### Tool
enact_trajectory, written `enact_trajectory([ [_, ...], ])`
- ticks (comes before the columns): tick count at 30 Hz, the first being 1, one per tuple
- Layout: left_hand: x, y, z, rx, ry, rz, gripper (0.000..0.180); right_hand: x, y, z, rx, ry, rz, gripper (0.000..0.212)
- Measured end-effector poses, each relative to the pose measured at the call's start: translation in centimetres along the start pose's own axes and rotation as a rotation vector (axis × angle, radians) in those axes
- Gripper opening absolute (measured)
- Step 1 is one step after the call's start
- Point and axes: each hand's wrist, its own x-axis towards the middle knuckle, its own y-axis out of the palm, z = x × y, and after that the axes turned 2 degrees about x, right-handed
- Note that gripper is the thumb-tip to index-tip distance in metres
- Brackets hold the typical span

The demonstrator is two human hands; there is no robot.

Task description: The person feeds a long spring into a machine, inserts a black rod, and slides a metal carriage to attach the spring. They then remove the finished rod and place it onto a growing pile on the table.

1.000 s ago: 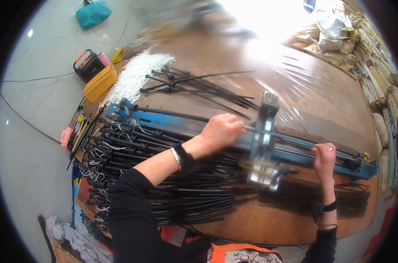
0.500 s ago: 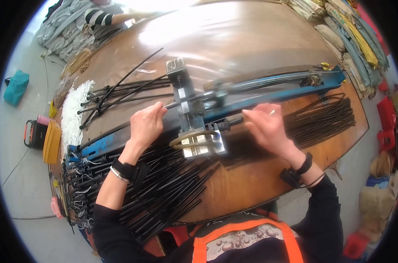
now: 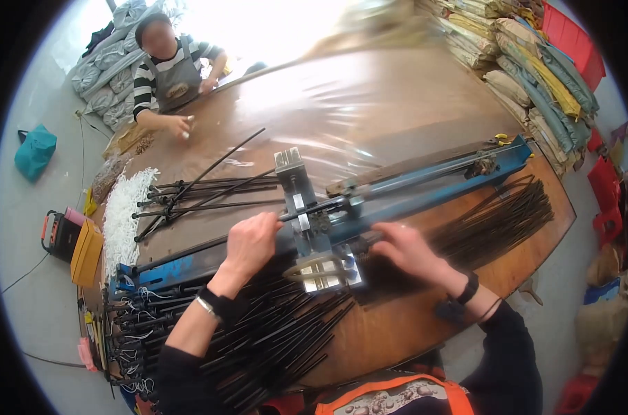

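Observation:
My left hand point(image 3: 252, 243) is closed round a long black rod point(image 3: 189, 249), which runs along the blue rail into the metal clamp fixture point(image 3: 305, 220). Just right of the fixture is my right hand point(image 3: 405, 249), slightly blurred, its index finger stretched out and apart from the others. It is beside the dark lever point(image 3: 361, 245) on the valve block; whether it touches the lever I cannot tell. In front of the fixture sits a silver block point(image 3: 334, 275) with a curved hose. A metal shaft point(image 3: 424, 181) extends along the blue rail point(image 3: 459, 183) to the right.
Black rods with fittings point(image 3: 272, 339) lie heaped at the near left, thin dark rods point(image 3: 501, 214) at right. More black rods point(image 3: 217, 187) and a white pile point(image 3: 125, 221) are beyond the rail. A co-worker's hand point(image 3: 179, 126) rests by the table's point(image 3: 431, 90) far left edge.
The view has tilted, so the table sits lower and more of the co-worker shows. My right hand's index finger has stretched out from a curled pose. My left hand stays on the rod.

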Motion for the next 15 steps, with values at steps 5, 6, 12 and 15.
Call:
enact_trajectory([
  [5, 1.6, 1.0, 6.7, 0.094, 0.288, -0.180, 0.008, -4.4, 0.0, 0.9, -0.459, -0.287, 0.161, 0.028],
  [6, 0.6, 0.5, 9.3, 0.123, 0.313, -0.181, 0.008, -5.7, 1.5, 1.0, -0.491, -0.352, 0.167, 0.028],
  [12, -0.8, -1.8, 10.6, 0.473, 0.041, -0.236, 0.017, -3.9, 2.4, 1.6, -0.368, -0.425, 0.344, 0.022],
  [15, -7.0, -4.9, 6.1, 0.308, -0.185, -0.007, 0.010, -3.8, 2.5, 3.0, -0.410, -0.400, 0.428, 0.021],
])
